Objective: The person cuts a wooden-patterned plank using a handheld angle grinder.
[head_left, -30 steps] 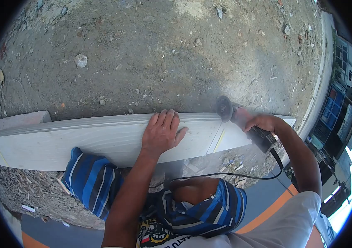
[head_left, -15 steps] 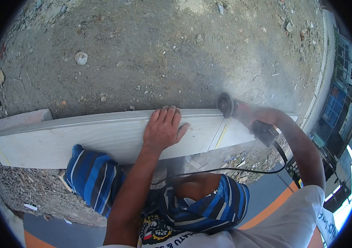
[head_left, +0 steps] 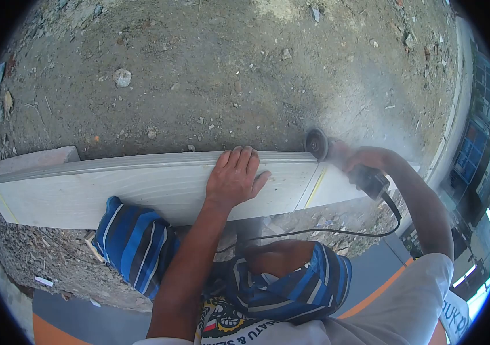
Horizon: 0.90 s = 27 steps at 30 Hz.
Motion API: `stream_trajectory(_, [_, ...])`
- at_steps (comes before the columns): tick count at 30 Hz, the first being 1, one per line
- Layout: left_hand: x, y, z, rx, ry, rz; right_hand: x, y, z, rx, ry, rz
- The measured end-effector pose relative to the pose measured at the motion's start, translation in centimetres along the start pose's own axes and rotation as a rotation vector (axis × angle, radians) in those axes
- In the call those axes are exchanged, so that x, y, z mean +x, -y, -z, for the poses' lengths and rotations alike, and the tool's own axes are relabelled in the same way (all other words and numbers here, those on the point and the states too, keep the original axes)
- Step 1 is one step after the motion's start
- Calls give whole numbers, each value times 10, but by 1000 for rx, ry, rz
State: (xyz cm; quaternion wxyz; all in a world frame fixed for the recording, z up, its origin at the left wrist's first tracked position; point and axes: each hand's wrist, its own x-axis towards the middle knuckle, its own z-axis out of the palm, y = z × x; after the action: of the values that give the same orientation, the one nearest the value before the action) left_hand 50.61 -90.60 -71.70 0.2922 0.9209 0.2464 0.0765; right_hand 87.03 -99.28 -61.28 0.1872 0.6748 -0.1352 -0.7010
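Observation:
A stack of long pale boards [head_left: 141, 190] with a wood-grain face crosses the view, edges facing up. My left hand [head_left: 233, 177] lies flat on the front board, fingers stretched over the top edge and thumb apart. My right hand [head_left: 353, 157] is wrapped round a black angle grinder [head_left: 373, 183], partly blurred by dust. The grinder's disc [head_left: 316, 144] is at the boards' upper edge, near a thin cross line and a yellow stripe [head_left: 315, 187]. How deep the disc sits is hidden.
A pale block [head_left: 37, 161] lies behind the boards' left end. The grinder's black cord [head_left: 325, 231] runs past my knee in striped blue cloth [head_left: 291, 282]. Dust hangs at the right over stony ground [head_left: 199, 75]. A grey floor with an orange band [head_left: 371, 290] lies nearest me.
The whole view has shifted slightly, so the boards appear a little farther right. My left hand stays on the boards, and my right hand keeps the grinder at the upper edge amid dust.

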Motion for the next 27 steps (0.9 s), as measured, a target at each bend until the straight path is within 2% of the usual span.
stream_trajectory(4, [0,-1,0,5,-8,1,25,-18,23,-41,111,115])
stream_trajectory(6, [0,0,-1,5,-8,1,53,-38,37,-418,284,652])
stream_trajectory(7, [0,0,0,1,-10,0,55,-41,41,-418,286,654])
stream_trajectory(9, [1,0,1,4,-8,-1,30,-21,28,-84,234,285])
stream_trajectory(10, [1,-1,2,2,-4,-2,20,-12,19,-82,236,285])
stream_trajectory(12, [0,0,0,-2,-11,-3,4,0,6,-14,85,17])
stream_trajectory(19, [0,0,-1,-5,-14,-7,-6,-13,10,3,112,56])
stream_trajectory(22, [0,0,-1,-5,-11,-3,-14,-16,9,-5,78,-1])
stream_trajectory(27, [0,0,-2,-3,-23,-12,-19,-42,9,94,93,93])
